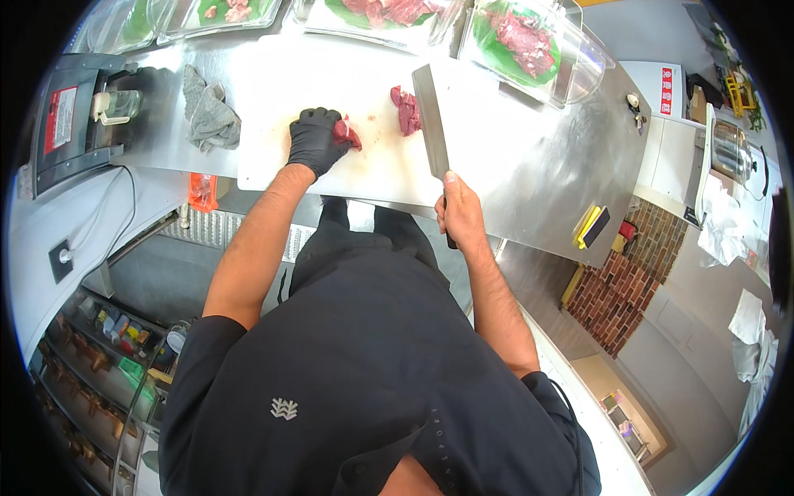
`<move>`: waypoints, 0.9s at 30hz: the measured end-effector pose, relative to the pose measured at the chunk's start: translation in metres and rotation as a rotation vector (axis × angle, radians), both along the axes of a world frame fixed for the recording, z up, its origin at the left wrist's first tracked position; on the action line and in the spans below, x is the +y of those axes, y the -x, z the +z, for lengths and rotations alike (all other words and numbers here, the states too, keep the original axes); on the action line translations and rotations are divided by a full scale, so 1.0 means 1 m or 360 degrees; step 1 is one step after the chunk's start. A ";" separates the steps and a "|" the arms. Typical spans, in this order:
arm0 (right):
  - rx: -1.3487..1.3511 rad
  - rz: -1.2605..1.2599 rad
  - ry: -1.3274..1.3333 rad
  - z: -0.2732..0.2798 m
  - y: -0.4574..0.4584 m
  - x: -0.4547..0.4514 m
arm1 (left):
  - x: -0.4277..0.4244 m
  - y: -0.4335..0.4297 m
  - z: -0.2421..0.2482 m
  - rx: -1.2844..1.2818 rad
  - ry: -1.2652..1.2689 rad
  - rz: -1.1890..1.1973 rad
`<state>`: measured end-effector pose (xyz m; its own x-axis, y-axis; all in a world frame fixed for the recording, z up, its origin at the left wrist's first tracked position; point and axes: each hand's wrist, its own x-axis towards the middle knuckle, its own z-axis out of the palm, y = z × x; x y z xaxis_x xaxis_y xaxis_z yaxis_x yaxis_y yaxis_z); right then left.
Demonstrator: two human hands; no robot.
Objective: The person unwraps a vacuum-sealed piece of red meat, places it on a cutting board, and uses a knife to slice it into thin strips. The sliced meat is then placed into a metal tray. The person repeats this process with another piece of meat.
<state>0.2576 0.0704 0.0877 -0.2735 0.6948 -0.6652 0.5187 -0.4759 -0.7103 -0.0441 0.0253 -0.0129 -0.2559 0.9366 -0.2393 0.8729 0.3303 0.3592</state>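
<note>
My left hand [316, 141], in a black glove, rests on the white cutting board [298, 68] with its fingers curled over a small piece of raw red meat [346, 132]. Part of that piece is hidden under the glove. My bare right hand [461, 211] grips the dark handle of a Chinese cleaver [430, 121]. Its broad blade points away from me over the board. Just left of the blade lies a second piece of red meat [407, 110]; whether the two touch I cannot tell. Reddish stains mark the board between the pieces.
Clear plastic containers of meat on green leaves, one at far right [518, 46], line the steel counter's [552, 161] back. A grey cloth [211, 111] lies left of the board, near a glass jar [121, 105]. A yellow-and-black object [593, 227] sits by the right edge.
</note>
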 end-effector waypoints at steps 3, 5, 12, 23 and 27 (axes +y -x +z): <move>0.0001 -0.0017 0.0009 -0.001 -0.004 -0.006 | 0.008 0.000 0.000 -0.1039 0.0071 0.0152; 0.0005 -0.0013 0.0011 0.001 -0.005 -0.008 | 0.013 0.001 -0.005 -0.1102 -0.0096 -0.0035; 0.0058 0.0150 0.0050 0.016 0.006 -0.015 | 0.010 -0.016 -0.036 -0.0317 -0.0569 0.0260; -0.0081 0.0363 -0.0143 -0.016 0.048 -0.039 | 0.015 -0.049 -0.051 0.0149 -0.0397 0.0273; -0.0050 0.0328 -0.0310 -0.025 0.054 -0.042 | 0.019 -0.050 -0.057 0.0154 -0.0994 0.0220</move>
